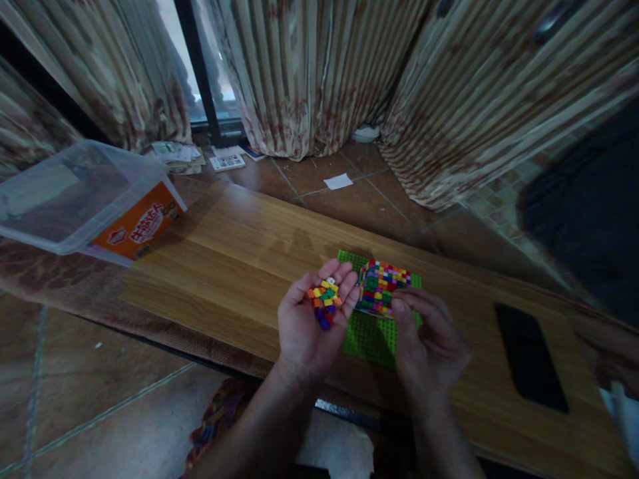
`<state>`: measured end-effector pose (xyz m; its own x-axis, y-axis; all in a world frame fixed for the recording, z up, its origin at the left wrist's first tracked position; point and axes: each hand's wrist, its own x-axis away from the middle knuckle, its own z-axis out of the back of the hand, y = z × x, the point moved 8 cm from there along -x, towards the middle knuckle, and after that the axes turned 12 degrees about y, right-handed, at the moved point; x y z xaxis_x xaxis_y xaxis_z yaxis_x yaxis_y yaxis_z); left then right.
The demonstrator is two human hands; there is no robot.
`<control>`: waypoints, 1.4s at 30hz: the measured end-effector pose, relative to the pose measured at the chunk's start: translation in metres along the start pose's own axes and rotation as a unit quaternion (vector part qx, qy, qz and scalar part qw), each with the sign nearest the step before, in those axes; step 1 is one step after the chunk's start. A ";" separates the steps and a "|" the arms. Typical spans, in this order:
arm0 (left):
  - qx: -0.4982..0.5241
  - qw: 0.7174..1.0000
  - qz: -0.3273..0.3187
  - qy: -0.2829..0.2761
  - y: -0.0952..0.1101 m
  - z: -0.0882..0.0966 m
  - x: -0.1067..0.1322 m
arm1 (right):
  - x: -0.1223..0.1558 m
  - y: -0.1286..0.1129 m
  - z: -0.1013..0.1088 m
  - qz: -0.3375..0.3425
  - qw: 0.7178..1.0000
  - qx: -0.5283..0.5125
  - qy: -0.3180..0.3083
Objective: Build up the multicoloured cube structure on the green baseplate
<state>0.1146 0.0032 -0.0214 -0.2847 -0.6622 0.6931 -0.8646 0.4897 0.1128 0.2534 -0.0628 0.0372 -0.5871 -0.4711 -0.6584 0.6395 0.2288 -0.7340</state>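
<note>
Palm up, my left hand (312,322) cups a small heap of loose toy bricks (327,295) in yellow, orange, green, blue, red and white. Just beyond its fingertips stands a block built of many multicoloured bricks (382,287), fixed on a green studded baseplate (367,336). My right hand (429,332) is at the block's near right corner, thumb and index finger pinched together. What lies between those fingertips, if anything, is too small to tell. The hand hides part of the baseplate's right side.
A wooden bench top (239,233) carries the baseplate. To the right lies a black phone-like slab (532,356). A clear plastic bin (74,199) with an orange label stands at the left end. Papers (227,159) lie on the tiled floor before long curtains (319,80).
</note>
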 end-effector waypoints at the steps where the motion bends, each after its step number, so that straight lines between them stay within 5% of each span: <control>1: -0.002 1.000 0.001 -0.005 0.000 -0.001 0.000 | 0.003 -0.005 -0.005 0.010 0.999 -0.007 -0.030; 6: -0.016 1.000 0.002 -0.019 -0.001 -0.003 0.002 | 0.020 -0.026 -0.025 0.060 0.984 -0.021 -0.167; 13: -0.040 0.998 0.018 -0.041 -0.008 -0.008 0.005 | 0.022 -0.027 -0.036 0.089 0.974 0.050 -0.200; 21: -0.045 0.998 0.023 -0.047 -0.013 -0.009 0.006 | 0.020 -0.026 -0.033 0.086 0.979 0.064 -0.175; 29: -0.034 0.999 0.012 0.002 -0.006 -0.001 0.004 | 0.009 0.002 -0.010 -0.039 0.998 -0.002 -0.051; 35: -0.031 0.999 0.015 0.011 -0.005 0.001 0.003 | 0.001 0.002 -0.011 0.023 0.990 0.097 -0.100; 42: -0.020 0.998 -0.014 0.058 0.000 0.008 -0.003 | -0.004 0.008 -0.005 0.027 0.989 0.133 -0.066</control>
<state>0.1119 0.0007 -0.0291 -0.2097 -0.6071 0.7664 -0.8536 0.4960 0.1594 0.2586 -0.0544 0.0332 -0.4902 -0.5757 -0.6544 0.7862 0.0320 -0.6171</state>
